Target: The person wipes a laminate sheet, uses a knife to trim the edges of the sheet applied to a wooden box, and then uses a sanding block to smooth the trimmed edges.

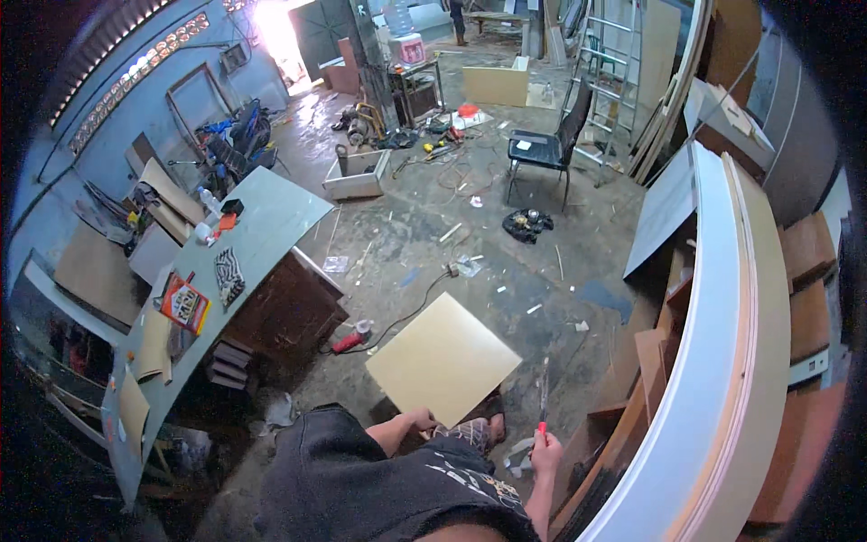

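Observation:
A square, pale yellow board (444,354) stands tilted before me, its near corner by my legs. My left hand (421,420) is closed at the board's near-left edge; the fingertips are partly hidden. Off to the right of the board, my right hand (545,450) grips the red handle of a long, thin, grey-bladed hand tool (544,397), which points up and away. The blade is apart from the board, and its exact kind is too small to tell. My foot (497,427) shows beside the board's lower right edge.
A red corded power tool (349,342) lies left of the board, its cable running across the floor. A green-topped table (271,206) stands left, long curved panels (713,361) right. Farther off are a black chair (542,149), a drawer box (359,185) and a ladder (607,81).

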The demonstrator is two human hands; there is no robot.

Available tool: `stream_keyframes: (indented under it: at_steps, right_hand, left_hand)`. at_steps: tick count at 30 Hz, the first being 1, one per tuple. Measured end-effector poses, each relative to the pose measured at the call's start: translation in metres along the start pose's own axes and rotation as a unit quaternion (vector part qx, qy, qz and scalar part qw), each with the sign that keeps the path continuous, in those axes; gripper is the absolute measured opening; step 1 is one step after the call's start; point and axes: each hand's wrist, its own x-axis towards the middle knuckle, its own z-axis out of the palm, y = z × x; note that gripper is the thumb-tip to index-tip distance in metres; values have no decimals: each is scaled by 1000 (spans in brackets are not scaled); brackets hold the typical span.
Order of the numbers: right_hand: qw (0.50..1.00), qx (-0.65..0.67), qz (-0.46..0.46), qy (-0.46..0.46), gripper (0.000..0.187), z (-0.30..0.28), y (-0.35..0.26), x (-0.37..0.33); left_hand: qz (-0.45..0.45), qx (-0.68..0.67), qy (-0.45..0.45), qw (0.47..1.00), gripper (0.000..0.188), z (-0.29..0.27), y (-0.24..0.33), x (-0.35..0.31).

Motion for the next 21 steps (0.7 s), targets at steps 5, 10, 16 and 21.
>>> stream_keyframes:
  at_steps: [5, 10, 16, 21]
  right_hand:
    - [999, 7, 53, 6, 30, -34, -57, 97]
    - [995, 35, 91, 9, 26, -57, -63, 190]
    - [986, 30, 133, -99, 32, -31, -114, 305]
    - [968, -86, 122, -200, 25, 25, -190, 359]
  left_hand:
    - [54, -34, 10, 998, 32, -55, 77, 72]
    - [111, -74, 96, 986, 35, -126, 146, 125]
    - [8, -280, 197, 940, 38, -170, 132, 124]
    - [-107, -459, 286, 834, 35, -89, 95, 87]
